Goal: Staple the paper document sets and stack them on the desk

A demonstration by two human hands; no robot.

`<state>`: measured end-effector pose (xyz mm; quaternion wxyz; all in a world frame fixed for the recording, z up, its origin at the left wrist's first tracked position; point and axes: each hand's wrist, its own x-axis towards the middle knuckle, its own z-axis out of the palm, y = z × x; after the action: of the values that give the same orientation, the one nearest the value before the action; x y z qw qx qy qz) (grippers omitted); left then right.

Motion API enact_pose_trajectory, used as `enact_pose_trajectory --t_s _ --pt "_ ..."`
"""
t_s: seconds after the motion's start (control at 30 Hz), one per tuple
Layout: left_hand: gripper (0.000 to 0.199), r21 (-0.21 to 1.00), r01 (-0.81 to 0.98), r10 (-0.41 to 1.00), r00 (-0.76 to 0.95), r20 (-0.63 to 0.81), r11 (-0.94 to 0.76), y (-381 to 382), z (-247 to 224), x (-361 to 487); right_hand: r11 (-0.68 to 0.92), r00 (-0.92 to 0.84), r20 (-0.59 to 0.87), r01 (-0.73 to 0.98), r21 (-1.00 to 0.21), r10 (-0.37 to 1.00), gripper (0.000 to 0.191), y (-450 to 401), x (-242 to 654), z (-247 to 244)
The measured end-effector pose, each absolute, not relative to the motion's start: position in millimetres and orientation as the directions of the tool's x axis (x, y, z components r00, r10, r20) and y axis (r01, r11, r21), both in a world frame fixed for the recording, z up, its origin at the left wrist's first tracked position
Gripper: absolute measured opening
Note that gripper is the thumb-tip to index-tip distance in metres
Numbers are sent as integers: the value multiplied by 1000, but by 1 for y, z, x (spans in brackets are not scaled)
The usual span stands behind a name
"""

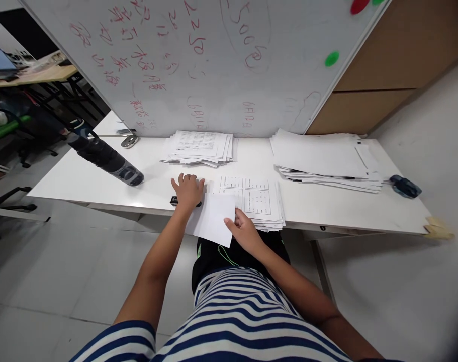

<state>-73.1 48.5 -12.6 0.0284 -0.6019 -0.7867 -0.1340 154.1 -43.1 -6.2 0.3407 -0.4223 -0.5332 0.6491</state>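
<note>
My right hand (246, 232) pinches the right edge of a blank white sheet (215, 218), thumb on top, at the front edge of the white table. To its left my left hand (188, 191) rests fingers spread over a small black object (174, 200), mostly hidden under the palm; it looks like a stapler. Just behind the sheet, a stack of printed pages (257, 196) with tables lies partly covered by it. Farther back is another printed stack (202, 147), and to the right a thick pile of paper (323, 156), its top sheet blank.
A dark bottle (108, 161) stands at the left of the table (390, 211), near a computer mouse (129, 141). A whiteboard (213, 65) with red writing rises behind. Dark glasses or a similar item (405, 186) lie at the right, with brown tape (439, 228) on the corner.
</note>
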Motion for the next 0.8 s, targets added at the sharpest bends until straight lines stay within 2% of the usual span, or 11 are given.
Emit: enact_pose_trajectory --t_s 0.1,0.2,0.27,0.37,0.43,0.53,0.63,0.7,0.8 --pt "39 140 970 939 -230 256 200 49 -17 -71 -242 -437 -234 37 -969 869 40 -43 157 -9" --pt "34 218 958 925 -246 290 186 49 -17 -73 -238 -455 -266 120 -964 850 38 -43 158 -13" --pt "32 362 916 908 -291 301 174 48 -13 -77 -203 -443 -257 166 -965 859 36 -45 159 -16" --pt "37 656 752 831 -409 378 71 40 -4 -86 -159 -408 -219 175 -972 887 34 -46 158 -19" --pt "42 753 658 757 -482 440 -18 31 -1 -94 -133 -388 -190 168 -977 902 33 -46 157 -18" --pt "43 742 670 759 -476 444 -15 16 -4 -105 -101 -373 -159 171 -980 914 32 -42 157 -14" --pt "46 690 714 834 -448 322 117 7 -14 -114 -85 -365 -151 191 -978 919 32 -35 164 -2" --pt "52 673 710 829 -492 266 207 5 -21 -116 -73 -359 -151 223 -972 921 33 -30 176 8" --pt "55 649 698 778 -573 255 301 8 -27 -115 -50 -352 -143 263 -964 925 35 -24 204 23"
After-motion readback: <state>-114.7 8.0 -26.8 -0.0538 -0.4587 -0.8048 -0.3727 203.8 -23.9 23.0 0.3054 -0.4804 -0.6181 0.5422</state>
